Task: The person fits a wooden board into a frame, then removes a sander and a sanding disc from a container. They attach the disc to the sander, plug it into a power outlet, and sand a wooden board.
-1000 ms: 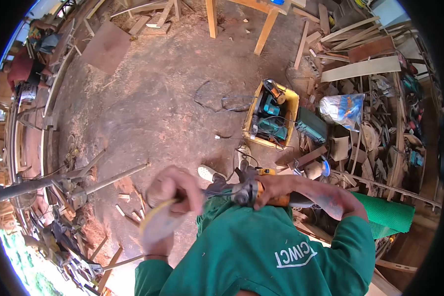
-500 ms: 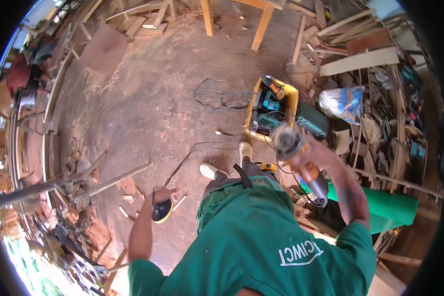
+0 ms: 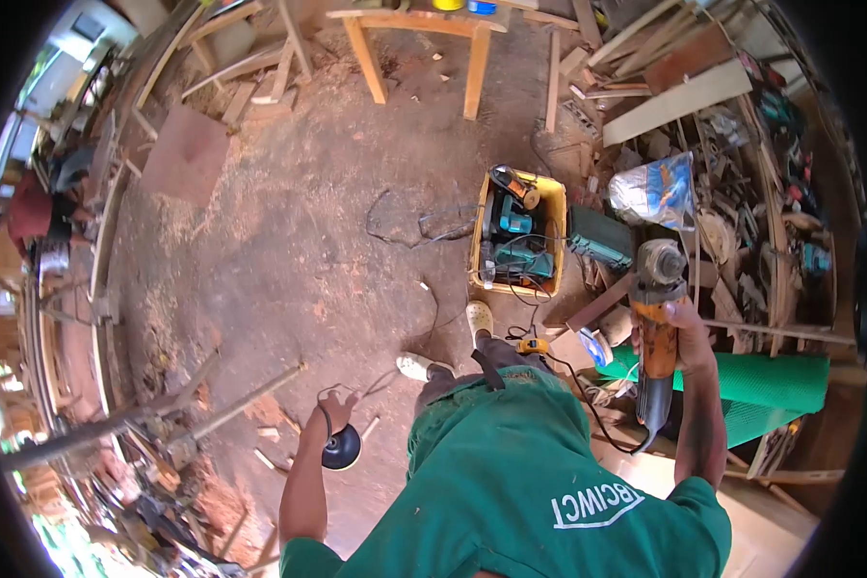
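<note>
In my right hand [image 3: 692, 332] is an angle grinder [image 3: 657, 347] with a worn orange body, held upright with its metal head at the top. Its black rear end points down, and a black cord runs from it. Low on the left, my left hand [image 3: 333, 414] is closed about a round black pad [image 3: 342, 449]; its grip is partly hidden. A dark cable loops over this hand and trails right along the floor toward my shoes.
A yellow crate [image 3: 561, 207] of power tools stands ahead, beside a dark green case [image 3: 599, 236]. Scrap wood [image 3: 679, 116] and a green mesh roll [image 3: 771, 383] lie right. A wooden table [image 3: 419, 21] is at the far end. Another person [image 3: 31, 217] bends at the far left.
My right hand has moved the grinder to the right, away from the crate, and it now shows sharply. My left hand and the pad are slightly lower and farther right; the view has shifted.
</note>
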`<state>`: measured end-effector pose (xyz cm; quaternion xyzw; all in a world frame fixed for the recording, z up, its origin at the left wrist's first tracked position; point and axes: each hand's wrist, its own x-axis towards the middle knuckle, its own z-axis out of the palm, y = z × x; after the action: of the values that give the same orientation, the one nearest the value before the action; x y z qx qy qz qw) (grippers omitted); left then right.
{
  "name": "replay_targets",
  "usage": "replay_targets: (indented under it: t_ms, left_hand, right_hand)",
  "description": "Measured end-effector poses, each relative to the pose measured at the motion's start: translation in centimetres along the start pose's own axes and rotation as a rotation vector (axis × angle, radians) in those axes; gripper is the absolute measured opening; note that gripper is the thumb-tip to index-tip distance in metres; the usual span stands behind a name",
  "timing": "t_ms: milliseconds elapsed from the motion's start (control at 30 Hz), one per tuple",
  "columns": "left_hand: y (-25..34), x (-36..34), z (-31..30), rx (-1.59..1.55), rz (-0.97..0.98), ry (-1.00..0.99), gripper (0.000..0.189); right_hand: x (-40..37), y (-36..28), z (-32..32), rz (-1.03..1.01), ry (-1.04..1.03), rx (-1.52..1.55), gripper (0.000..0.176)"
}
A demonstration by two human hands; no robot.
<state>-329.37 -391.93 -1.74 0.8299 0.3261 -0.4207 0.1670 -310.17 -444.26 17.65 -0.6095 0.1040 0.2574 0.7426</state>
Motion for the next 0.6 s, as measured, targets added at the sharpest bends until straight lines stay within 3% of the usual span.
replay_targets:
  t_ms: [67, 100, 167, 200, 267, 400, 467, 600]
  left_hand:
    - [4.9, -1.8, -4.6, 0.053, 0.277, -0.139, 0.073]
    - [7.1, -2.0, -6.2, 0.101, 0.289, -0.134, 0.073]
    - [12.3, -2.4, -8.8, 0.275, 0.641, -0.053, 0.067]
    - [15.8, -3.4, -10.5, 0.318, 0.659, -0.053, 0.067]
    - [23.9, -6.9, -14.1, 0.716, 0.667, -0.033, 0.066]
    - [38.4, -13.9, -18.5, 1.154, 0.928, 0.097, 0.058]
    - [43.7, -15.8, -19.1, 1.15, 1.041, 0.3, 0.04]
    - [53.1, -14.1, -19.2, 1.269, 1.229, 0.708, 0.023]
  right_hand:
    - [-1.2, 0.9, -0.1, 0.125, 0.043, 0.086, 0.057]
    - [-1.6, 1.4, 0.2, 0.115, 0.129, 0.137, 0.052]
    - [-2.4, 3.0, -1.1, 0.147, 0.184, 0.183, 0.05]
    - [-2.7, 3.8, -1.9, 0.192, 0.209, 0.188, 0.048]
    - [-3.4, 5.7, -3.4, 0.197, 0.233, 0.245, 0.046]
    - [-5.5, 7.8, -4.6, 0.148, 0.315, 0.361, 0.045]
    - [-6.7, 8.7, -4.8, 0.127, 0.356, 0.44, 0.042]
    - [-8.7, 11.0, -5.0, 0.1, 0.48, 0.551, 0.042]
